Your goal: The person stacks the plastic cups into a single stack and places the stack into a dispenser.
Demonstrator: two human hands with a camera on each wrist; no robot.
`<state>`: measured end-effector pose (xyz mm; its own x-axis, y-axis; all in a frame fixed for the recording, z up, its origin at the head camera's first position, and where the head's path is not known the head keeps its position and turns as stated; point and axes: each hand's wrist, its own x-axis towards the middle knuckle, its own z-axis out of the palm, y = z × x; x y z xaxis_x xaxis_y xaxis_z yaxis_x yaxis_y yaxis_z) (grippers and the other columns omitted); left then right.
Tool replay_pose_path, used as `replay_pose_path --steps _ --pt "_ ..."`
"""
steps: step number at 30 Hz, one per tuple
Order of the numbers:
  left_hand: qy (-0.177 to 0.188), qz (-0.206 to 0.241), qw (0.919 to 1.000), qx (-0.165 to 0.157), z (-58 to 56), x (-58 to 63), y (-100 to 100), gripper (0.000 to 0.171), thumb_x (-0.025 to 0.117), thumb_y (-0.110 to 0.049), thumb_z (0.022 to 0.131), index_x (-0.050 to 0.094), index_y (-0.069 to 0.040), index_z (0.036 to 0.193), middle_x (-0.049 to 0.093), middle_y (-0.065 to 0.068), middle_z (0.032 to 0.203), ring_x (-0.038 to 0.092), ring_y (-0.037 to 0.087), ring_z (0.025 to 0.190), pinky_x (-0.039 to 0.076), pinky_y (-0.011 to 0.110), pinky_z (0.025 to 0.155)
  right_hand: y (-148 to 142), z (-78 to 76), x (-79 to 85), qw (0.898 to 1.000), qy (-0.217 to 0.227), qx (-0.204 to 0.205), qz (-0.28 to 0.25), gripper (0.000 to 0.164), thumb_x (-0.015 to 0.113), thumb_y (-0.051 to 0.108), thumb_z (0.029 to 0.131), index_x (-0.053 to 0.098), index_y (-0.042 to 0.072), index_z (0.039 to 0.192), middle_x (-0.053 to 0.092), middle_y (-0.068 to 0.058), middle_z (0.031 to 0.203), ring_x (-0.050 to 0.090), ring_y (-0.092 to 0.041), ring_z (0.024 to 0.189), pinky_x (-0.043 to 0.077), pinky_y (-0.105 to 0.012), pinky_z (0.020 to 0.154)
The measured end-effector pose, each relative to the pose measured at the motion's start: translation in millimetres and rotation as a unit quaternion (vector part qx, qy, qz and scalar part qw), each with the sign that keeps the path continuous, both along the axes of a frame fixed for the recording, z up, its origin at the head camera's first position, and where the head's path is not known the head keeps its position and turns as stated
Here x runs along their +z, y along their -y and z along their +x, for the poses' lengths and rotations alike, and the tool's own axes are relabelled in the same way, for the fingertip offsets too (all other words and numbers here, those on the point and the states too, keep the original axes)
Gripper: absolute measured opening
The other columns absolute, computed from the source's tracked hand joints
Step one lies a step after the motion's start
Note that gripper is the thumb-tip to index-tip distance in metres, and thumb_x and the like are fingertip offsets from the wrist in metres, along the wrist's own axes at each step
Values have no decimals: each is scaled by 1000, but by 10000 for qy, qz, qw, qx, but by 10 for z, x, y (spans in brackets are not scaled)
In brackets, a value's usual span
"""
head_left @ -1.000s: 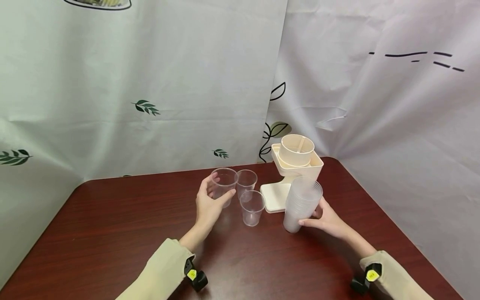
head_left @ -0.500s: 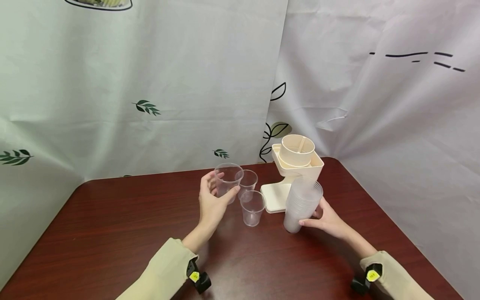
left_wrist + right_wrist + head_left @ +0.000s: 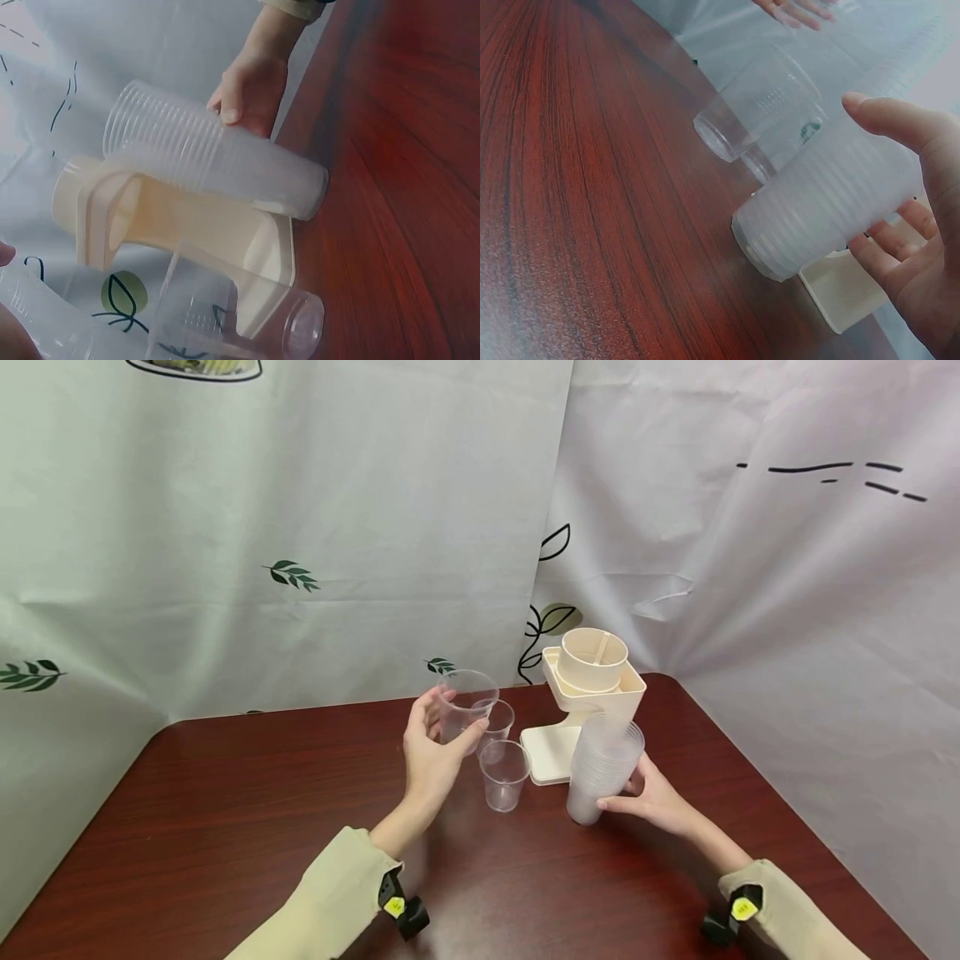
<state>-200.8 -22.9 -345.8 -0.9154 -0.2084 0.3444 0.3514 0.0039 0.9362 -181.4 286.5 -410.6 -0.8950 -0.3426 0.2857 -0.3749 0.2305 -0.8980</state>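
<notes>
My left hand (image 3: 431, 764) pinches a clear plastic cup (image 3: 467, 714) between thumb and fingers, mouth upward and lifted above the table. Just right of it, two more clear cups stand on the table: a back cup (image 3: 498, 720), partly overlapped by the held one, and a front cup (image 3: 504, 781). A tall stack of nested clear cups (image 3: 603, 764) stands farther right. Around its lower part my right hand (image 3: 656, 797) curls, thumb in front. From the right wrist, the stack (image 3: 825, 199) shows its base at the table, with fingers (image 3: 896, 247) behind it.
A cream-coloured stand (image 3: 547, 752) with a round container (image 3: 594, 660) on top sits behind the cup stack, close to the back edge. The dark red wooden table (image 3: 225, 827) meets a printed white curtain (image 3: 375, 527) at the back and right.
My left hand has lifted the cup and moved it right and upward, so it now overlaps the back cup in the head view. The right hand and the stack have stayed put.
</notes>
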Motion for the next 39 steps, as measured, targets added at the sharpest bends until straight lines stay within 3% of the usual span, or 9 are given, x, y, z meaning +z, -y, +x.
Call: replay_pose_path --steps 14,23,31,39 --pt "-275 170 9988 -360 78 95 -238 61 80 -7 74 54 -6 129 63 9 122 56 25 114 46 34 98 2 -8 2 10000 16 44 -71 81 74 -7 75 29 15 139 48 15 126 56 4 110 51 -15 88" --pt "-267 207 9979 -560 130 184 -357 63 80 -8 74 54 -8 130 64 8 122 58 21 109 45 36 94 2 -6 -4 9999 23 65 -84 81 74 -7 76 28 15 139 48 15 126 55 3 111 51 -16 88" --pt "-264 385 9950 -884 158 271 -482 63 80 -7 74 52 -6 131 64 9 124 60 21 105 49 29 91 7 -13 0 9999 41 94 -121 81 73 -7 76 28 14 139 48 14 127 56 3 111 51 -16 88" --pt "-416 494 9920 -1087 189 342 -594 59 79 -8 76 56 -8 130 62 9 121 60 24 109 51 35 95 2 -13 -8 9999 90 57 -66 82 74 -6 76 27 14 140 47 14 127 55 3 111 51 -16 88"
